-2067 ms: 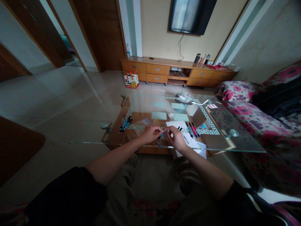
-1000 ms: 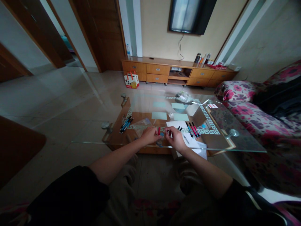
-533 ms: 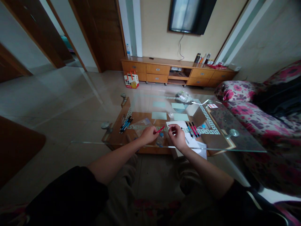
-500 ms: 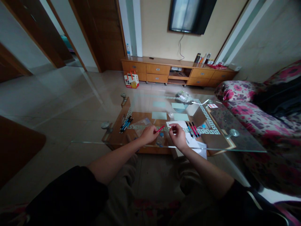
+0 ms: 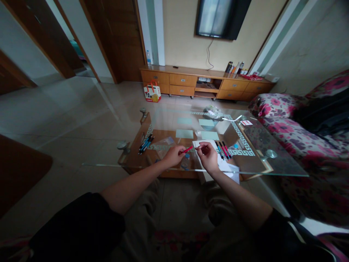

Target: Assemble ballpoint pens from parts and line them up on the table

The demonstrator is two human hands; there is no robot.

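A red pen barrel (image 5: pixel 188 149) sticks out to the right from the closed fingers of my left hand (image 5: pixel 173 156), above the near side of the glass table. Facing its tip, my right hand (image 5: pixel 209 159) is pinched, with a small thin piece at the fingertips that is too small to name. Under my right hand lie white paper sheets (image 5: pixel 224 166). Just to its right is a row of blue, black and red pens (image 5: pixel 224 150). A second group of blue and black pens (image 5: pixel 146 144) lies left of my left hand.
The glass tabletop (image 5: pixel 169 115) has a see-through shelf below, with a blue-capped bottle (image 5: pixel 185 162) under my hands. A bagged bowl (image 5: pixel 212 113) and a red-and-white card (image 5: pixel 246 123) are farther back. A floral sofa (image 5: pixel 283 125) stands at the right.
My right hand has come slightly closer to the red pen, its fingertips now near the pen's tip. My left hand has shifted very slightly right; the laid-out pens are unmoved.
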